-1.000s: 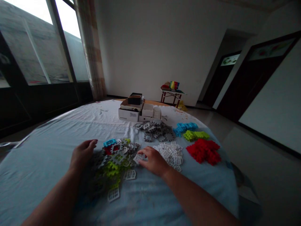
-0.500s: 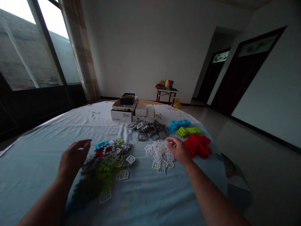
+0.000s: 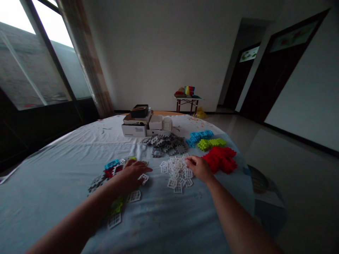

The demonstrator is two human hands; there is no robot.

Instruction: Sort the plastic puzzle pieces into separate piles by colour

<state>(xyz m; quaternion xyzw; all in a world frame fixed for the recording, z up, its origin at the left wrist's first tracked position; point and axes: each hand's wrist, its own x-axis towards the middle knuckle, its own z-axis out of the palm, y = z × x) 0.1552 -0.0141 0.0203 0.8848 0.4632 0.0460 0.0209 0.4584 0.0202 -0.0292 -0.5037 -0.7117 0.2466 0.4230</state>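
Note:
My left hand (image 3: 134, 173) reaches across the mixed pile of interlocking plastic pieces (image 3: 96, 183), palm down with fingers stretched to the right. Its fingertips are over or beside a white window-shaped piece (image 3: 143, 179); whether they touch it I cannot tell. Under the hand and forearm, much of the pile is hidden. A blue piece (image 3: 111, 164) and lime-green pieces (image 3: 116, 207) show around it. My right hand (image 3: 200, 168) is at the right edge of a heap of white window-shaped pieces (image 3: 177, 169), thumb and fingers pinched together. What they hold, if anything, cannot be made out.
Beyond the white heap lies a grey heap of pieces (image 3: 166, 143). Blue (image 3: 199, 137), lime-green (image 3: 211, 144) and red (image 3: 219, 159) heaps are on the right. Open boxes (image 3: 134, 129) stand at the back of the cloth-covered round table (image 3: 169, 225).
My left hand has moved right, from beside the mixed pile to above it. My right hand stays by the white heap, its fingers still pinched. The view has shifted slightly.

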